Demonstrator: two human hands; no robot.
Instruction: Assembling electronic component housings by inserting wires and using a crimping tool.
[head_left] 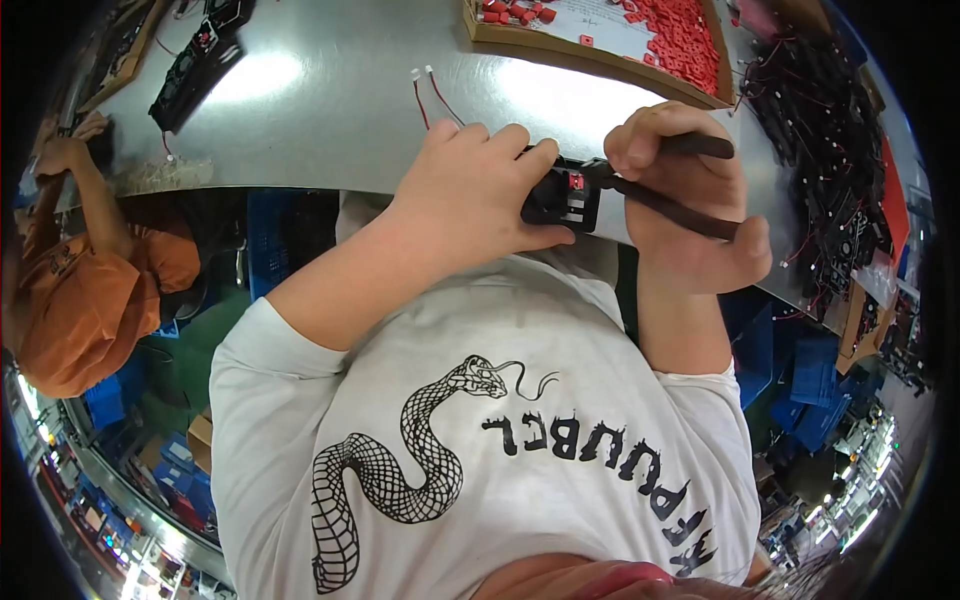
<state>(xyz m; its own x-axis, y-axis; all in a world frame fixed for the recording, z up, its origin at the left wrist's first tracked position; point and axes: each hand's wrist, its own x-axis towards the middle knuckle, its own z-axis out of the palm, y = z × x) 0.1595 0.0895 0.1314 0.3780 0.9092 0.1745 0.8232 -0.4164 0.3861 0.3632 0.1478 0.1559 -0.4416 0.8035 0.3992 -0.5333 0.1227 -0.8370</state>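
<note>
My left hand [465,185] is closed round a black plastic housing [547,203] near the front edge of the metal table, with the thumb below and fingers above. A small red piece [577,182] sits in the housing's right end. In my right hand [690,185] is a pair of pliers [672,207] with dark handles spread apart. Their jaws are at the housing's right end, beside the red piece; whether they grip anything is too small to tell. Two thin wires with white connectors [423,75] stick out beyond my left hand, which hides their other ends.
A cardboard tray [590,50] of loose red pieces stands at the far side. Black wired parts [820,150] are heaped at the right. Another black assembly [197,70] lies far left, near a co-worker in orange [95,295]. Blue bins [815,375] stand below the table.
</note>
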